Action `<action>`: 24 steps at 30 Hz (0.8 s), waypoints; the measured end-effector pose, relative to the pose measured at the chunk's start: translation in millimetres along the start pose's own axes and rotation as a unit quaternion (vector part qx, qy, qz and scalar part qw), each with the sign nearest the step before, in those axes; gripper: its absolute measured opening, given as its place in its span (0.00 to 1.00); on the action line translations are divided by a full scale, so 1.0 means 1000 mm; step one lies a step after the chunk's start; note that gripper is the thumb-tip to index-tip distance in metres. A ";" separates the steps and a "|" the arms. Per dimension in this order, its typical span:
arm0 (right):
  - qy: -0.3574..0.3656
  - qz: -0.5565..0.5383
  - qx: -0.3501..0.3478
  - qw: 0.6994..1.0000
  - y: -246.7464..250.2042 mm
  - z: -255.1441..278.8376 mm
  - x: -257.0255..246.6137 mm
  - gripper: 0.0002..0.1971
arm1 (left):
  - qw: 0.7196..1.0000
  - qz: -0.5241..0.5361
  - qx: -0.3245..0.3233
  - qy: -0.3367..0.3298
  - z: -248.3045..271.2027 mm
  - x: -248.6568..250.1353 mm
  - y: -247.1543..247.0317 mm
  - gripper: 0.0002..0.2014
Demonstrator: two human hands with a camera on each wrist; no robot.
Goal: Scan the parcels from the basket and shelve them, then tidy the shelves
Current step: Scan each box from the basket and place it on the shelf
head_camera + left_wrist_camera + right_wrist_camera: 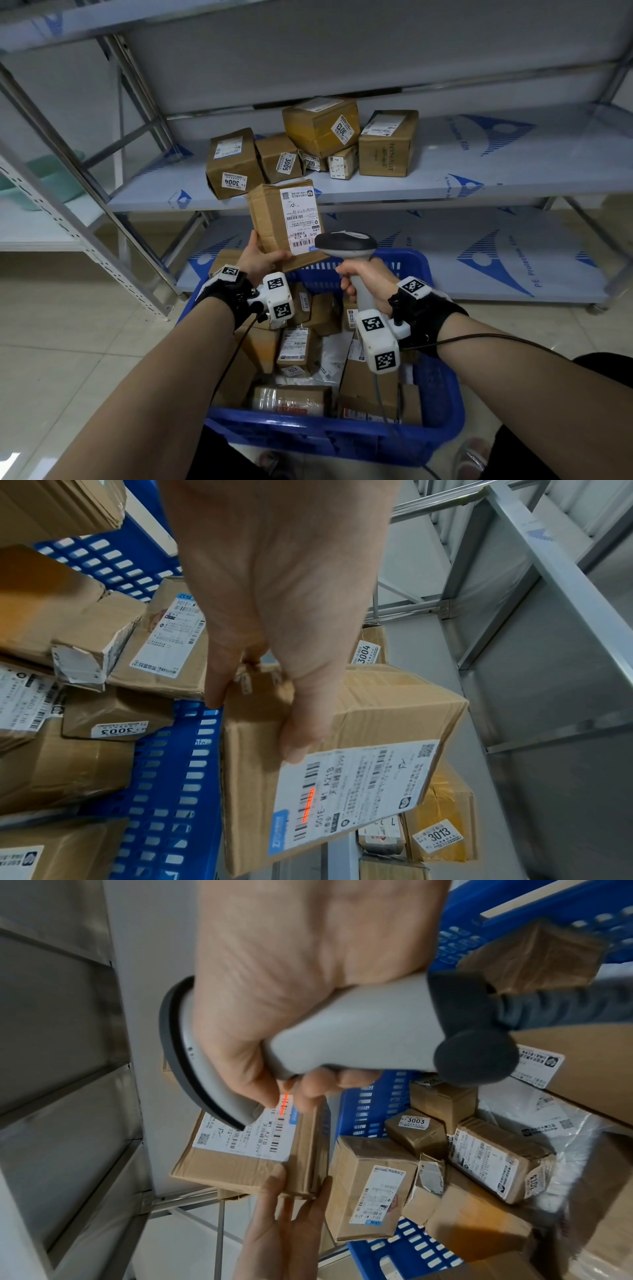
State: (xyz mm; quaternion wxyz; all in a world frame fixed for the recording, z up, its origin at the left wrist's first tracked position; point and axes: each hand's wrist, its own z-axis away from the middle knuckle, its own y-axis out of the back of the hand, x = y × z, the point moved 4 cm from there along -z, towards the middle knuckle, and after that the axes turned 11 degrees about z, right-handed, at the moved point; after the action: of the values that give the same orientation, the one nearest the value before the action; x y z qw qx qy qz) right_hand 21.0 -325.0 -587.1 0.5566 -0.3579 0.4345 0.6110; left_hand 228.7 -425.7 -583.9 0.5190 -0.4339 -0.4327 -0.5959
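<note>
Head view, from the left: my left hand (259, 257) holds a flat brown cardboard parcel with a white shipping label (279, 219) up above the far rim of the blue slatted plastic basket (442, 394), in front of the grey metal shelf (479, 164). My thumb lies across its lower face and my fingers curl round the lower left corner. On the shelf behind stands a cluster of brown cardboard boxes (318, 144) with numbered stickers, 3004 at the left and 3013 on the tilted one on top. To the right, my right hand (368, 279) is wrapped round the handle of the grey handheld barcode scanner (346, 245), whose head sits just beside the label's lower right corner.

Left wrist view adds what the head camera misses: a red scan line (308, 804) lies across the lower barcode, and my thumb tip touches the label's edge. A small box stickered 3003 (116, 721) lies in the basket to the left.

Right wrist view shows my fingers (318, 1081) closed under the scanner's neck, the red line just below them, and more loose parcels (369, 1185) in the basket at the right.
</note>
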 end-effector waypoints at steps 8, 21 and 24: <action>-0.006 0.010 -0.020 1.000 0.002 0.001 -0.001 0.07 | 1.000 0.001 -0.004 0.001 0.003 0.002 -0.001 0.46; -0.003 -0.002 -0.014 1.000 0.003 0.002 -0.003 0.07 | 1.000 0.004 -0.012 -0.012 0.008 0.006 -0.005 0.41; -0.004 0.003 -0.021 1.000 0.003 0.002 -0.004 0.08 | 1.000 0.000 -0.009 -0.013 0.008 0.007 -0.004 0.42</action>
State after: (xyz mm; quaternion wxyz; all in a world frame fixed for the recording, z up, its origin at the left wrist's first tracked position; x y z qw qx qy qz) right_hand 18.4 -324.4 -582.7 0.5486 -0.3657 0.4210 0.6230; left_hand 224.7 -419.6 -575.6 0.5093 -0.4466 -0.4342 -0.5938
